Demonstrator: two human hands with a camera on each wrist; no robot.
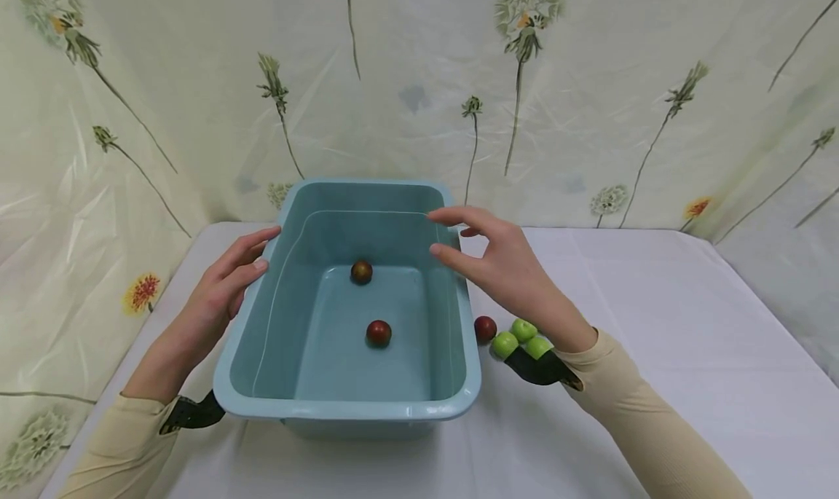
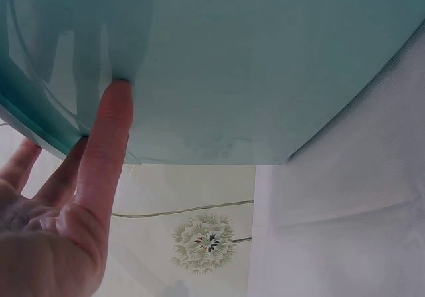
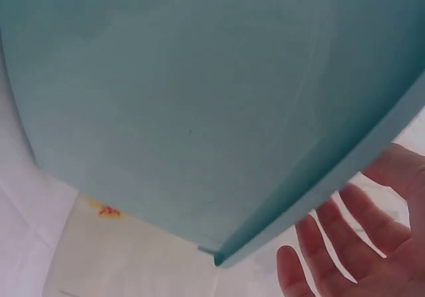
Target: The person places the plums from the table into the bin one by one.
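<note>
A deep blue plastic tub [image 1: 347,410] stands on the white-covered table, with two dark red, round, plum-like fruits inside: one [image 1: 361,272] towards the back, another [image 1: 378,334] nearer the front. At the tub's left rim is my left hand [image 1: 213,299]; one straight finger [image 2: 106,144] touches the outer wall in the left wrist view. Above the right rim, my right hand [image 1: 501,262] holds nothing, its thumb and fingers apart. The right wrist view shows those fingers [image 3: 345,244] spread beside the rim.
Just right of the tub lie another dark red fruit [image 1: 485,329] and several small green apples [image 1: 505,344], partly behind my right wrist's black strap [image 1: 540,368]. A flowered plastic sheet [image 1: 393,120] hangs behind the white tablecloth [image 1: 655,324].
</note>
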